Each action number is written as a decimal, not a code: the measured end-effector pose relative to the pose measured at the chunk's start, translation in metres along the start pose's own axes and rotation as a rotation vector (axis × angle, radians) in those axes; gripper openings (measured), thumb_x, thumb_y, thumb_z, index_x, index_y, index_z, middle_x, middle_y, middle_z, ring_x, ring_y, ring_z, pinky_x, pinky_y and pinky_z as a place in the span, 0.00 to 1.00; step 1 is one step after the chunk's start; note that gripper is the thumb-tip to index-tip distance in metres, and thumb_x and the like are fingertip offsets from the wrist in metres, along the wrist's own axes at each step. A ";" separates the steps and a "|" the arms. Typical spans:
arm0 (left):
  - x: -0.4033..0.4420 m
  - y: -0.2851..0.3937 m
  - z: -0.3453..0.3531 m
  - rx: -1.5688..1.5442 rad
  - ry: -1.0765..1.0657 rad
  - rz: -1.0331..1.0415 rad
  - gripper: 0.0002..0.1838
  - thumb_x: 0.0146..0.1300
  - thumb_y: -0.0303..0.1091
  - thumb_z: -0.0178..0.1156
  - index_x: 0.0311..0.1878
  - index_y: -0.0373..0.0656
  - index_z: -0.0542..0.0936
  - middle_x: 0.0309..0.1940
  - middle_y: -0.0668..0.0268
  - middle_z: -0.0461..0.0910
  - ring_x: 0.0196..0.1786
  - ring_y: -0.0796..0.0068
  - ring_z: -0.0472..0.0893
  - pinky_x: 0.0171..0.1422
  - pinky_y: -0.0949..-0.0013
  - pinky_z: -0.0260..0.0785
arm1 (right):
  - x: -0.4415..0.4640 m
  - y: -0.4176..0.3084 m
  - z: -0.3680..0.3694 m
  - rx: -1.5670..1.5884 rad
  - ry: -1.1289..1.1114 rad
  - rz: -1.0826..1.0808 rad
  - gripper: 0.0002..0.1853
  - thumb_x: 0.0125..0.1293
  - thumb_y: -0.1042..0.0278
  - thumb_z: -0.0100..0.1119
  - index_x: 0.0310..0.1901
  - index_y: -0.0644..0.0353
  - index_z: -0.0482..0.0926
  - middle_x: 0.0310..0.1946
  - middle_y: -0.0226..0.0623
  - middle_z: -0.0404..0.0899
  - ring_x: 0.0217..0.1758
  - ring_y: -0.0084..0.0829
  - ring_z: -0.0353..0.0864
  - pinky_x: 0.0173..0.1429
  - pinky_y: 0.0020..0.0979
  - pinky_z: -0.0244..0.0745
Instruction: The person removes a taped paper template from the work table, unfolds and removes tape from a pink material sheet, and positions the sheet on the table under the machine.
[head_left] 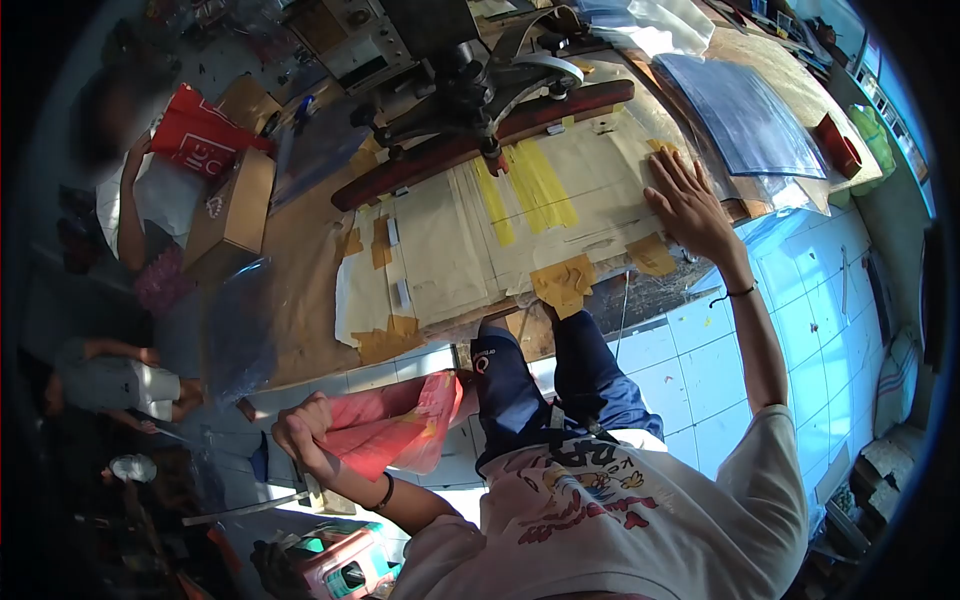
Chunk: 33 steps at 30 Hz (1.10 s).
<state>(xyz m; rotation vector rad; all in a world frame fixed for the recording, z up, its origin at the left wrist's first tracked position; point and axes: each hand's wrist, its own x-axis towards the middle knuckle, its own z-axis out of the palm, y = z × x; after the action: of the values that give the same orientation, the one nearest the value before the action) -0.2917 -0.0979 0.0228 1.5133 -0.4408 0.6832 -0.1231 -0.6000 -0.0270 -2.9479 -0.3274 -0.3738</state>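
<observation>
My left hand [305, 425] is closed round one end of a red translucent plastic sheet [400, 420], which hangs folded beside my leg, off the table edge. With fingers spread, my right hand [690, 210] lies flat on the right end of a cream-coloured board [440, 265] on the table. Yellow tape strips [540, 185] cross the board's middle, and brown tape patches [565, 285] hold its edges. Just beyond the board stands a machine press [470, 90] with a dark red bar [570, 110] across it.
Stacked clear plastic sheets [740, 115] lie at the right. To the left are a cardboard box [230, 215] and a red bag [205, 135], near a person's arm [130, 205]. Another person [120, 380] is farther left. A pink container [345, 570] stands below my left arm.
</observation>
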 end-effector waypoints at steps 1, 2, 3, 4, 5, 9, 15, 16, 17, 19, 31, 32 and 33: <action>0.000 0.002 0.001 0.007 0.041 -0.004 0.28 0.74 0.38 0.44 0.13 0.44 0.60 0.07 0.72 0.57 0.11 0.80 0.54 0.23 0.71 0.49 | 0.000 -0.003 -0.004 0.028 -0.007 -0.004 0.34 0.74 0.43 0.32 0.71 0.62 0.55 0.74 0.48 0.49 0.79 0.41 0.39 0.80 0.42 0.31; 0.004 0.002 -0.003 -0.002 -0.034 0.005 0.27 0.74 0.38 0.44 0.13 0.44 0.60 0.07 0.72 0.56 0.12 0.80 0.53 0.24 0.71 0.49 | -0.001 -0.009 -0.010 0.094 -0.022 0.038 0.33 0.74 0.45 0.36 0.71 0.62 0.56 0.73 0.49 0.50 0.79 0.42 0.40 0.80 0.43 0.32; 0.007 0.001 -0.004 -0.018 -0.049 0.014 0.27 0.73 0.38 0.44 0.13 0.44 0.60 0.07 0.72 0.56 0.12 0.80 0.54 0.24 0.71 0.49 | 0.000 -0.016 -0.015 0.095 -0.001 0.024 0.33 0.74 0.46 0.37 0.71 0.62 0.56 0.73 0.49 0.50 0.79 0.42 0.41 0.80 0.43 0.33; 0.007 0.002 -0.004 -0.034 -0.063 0.014 0.27 0.73 0.38 0.45 0.13 0.44 0.60 0.07 0.72 0.56 0.12 0.80 0.54 0.25 0.71 0.50 | 0.000 -0.023 -0.019 0.095 0.010 0.010 0.33 0.74 0.46 0.39 0.71 0.63 0.55 0.73 0.49 0.51 0.79 0.42 0.42 0.80 0.43 0.33; 0.006 0.002 -0.003 -0.051 -0.076 0.008 0.27 0.73 0.38 0.45 0.13 0.45 0.59 0.07 0.72 0.56 0.12 0.80 0.54 0.25 0.71 0.50 | 0.001 -0.028 -0.022 0.095 0.015 -0.003 0.33 0.74 0.47 0.40 0.71 0.63 0.55 0.73 0.49 0.51 0.78 0.42 0.42 0.79 0.43 0.34; 0.015 0.012 0.019 -0.001 -0.095 -0.022 0.27 0.71 0.39 0.48 0.12 0.44 0.60 0.07 0.72 0.57 0.11 0.80 0.54 0.25 0.71 0.51 | 0.050 -0.055 -0.014 0.276 -0.052 -0.193 0.33 0.73 0.48 0.43 0.72 0.57 0.54 0.73 0.48 0.50 0.78 0.42 0.43 0.80 0.42 0.36; 0.006 0.013 0.019 -0.011 -0.079 -0.061 0.28 0.69 0.40 0.51 0.11 0.42 0.61 0.07 0.72 0.58 0.11 0.81 0.55 0.22 0.73 0.47 | 0.067 -0.065 0.022 0.035 -0.046 -0.222 0.32 0.74 0.41 0.31 0.72 0.52 0.55 0.75 0.41 0.48 0.79 0.42 0.40 0.79 0.48 0.32; 0.003 0.011 0.020 -0.019 -0.075 -0.060 0.28 0.69 0.40 0.51 0.11 0.42 0.61 0.07 0.72 0.58 0.11 0.82 0.55 0.21 0.73 0.46 | 0.066 -0.065 0.022 0.044 -0.053 -0.219 0.32 0.74 0.41 0.31 0.72 0.52 0.55 0.75 0.41 0.48 0.79 0.43 0.40 0.79 0.48 0.32; 0.003 0.008 0.020 -0.027 -0.074 -0.059 0.28 0.69 0.40 0.52 0.11 0.42 0.61 0.07 0.72 0.58 0.11 0.82 0.55 0.21 0.73 0.45 | 0.065 -0.065 0.022 0.054 -0.062 -0.214 0.32 0.74 0.42 0.31 0.72 0.53 0.55 0.75 0.41 0.49 0.79 0.43 0.41 0.79 0.48 0.32; 0.006 0.006 0.022 -0.020 -0.074 -0.067 0.28 0.68 0.39 0.52 0.11 0.42 0.61 0.07 0.72 0.57 0.12 0.83 0.54 0.20 0.73 0.44 | 0.065 -0.065 0.023 0.042 -0.050 -0.216 0.32 0.74 0.42 0.32 0.72 0.53 0.56 0.75 0.41 0.49 0.79 0.43 0.41 0.79 0.48 0.33; 0.048 0.022 0.095 0.340 0.152 -0.102 0.26 0.65 0.37 0.58 0.16 0.39 0.58 0.12 0.75 0.55 0.20 0.87 0.54 0.25 0.72 0.40 | -0.015 -0.243 -0.050 1.019 -0.230 -0.809 0.38 0.56 0.52 0.69 0.65 0.59 0.66 0.55 0.47 0.76 0.55 0.46 0.78 0.57 0.40 0.74; 0.050 0.026 0.099 0.332 0.192 -0.084 0.25 0.65 0.37 0.59 0.16 0.40 0.59 0.12 0.76 0.55 0.21 0.87 0.54 0.25 0.72 0.40 | -0.015 -0.257 -0.043 1.113 -0.283 -0.791 0.32 0.55 0.59 0.69 0.60 0.60 0.71 0.50 0.44 0.79 0.50 0.44 0.81 0.53 0.38 0.76; 0.050 0.030 0.096 0.325 0.212 -0.049 0.25 0.65 0.38 0.58 0.16 0.40 0.59 0.13 0.76 0.56 0.21 0.87 0.54 0.25 0.73 0.42 | -0.015 -0.266 -0.039 1.205 -0.335 -0.772 0.26 0.55 0.65 0.69 0.56 0.60 0.75 0.45 0.42 0.82 0.46 0.41 0.83 0.49 0.35 0.77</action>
<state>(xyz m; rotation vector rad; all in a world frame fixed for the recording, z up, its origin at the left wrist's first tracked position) -0.2594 -0.1882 0.0817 1.7264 -0.1339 0.8986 -0.2080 -0.3536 0.0387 -1.5914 -1.2084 0.2166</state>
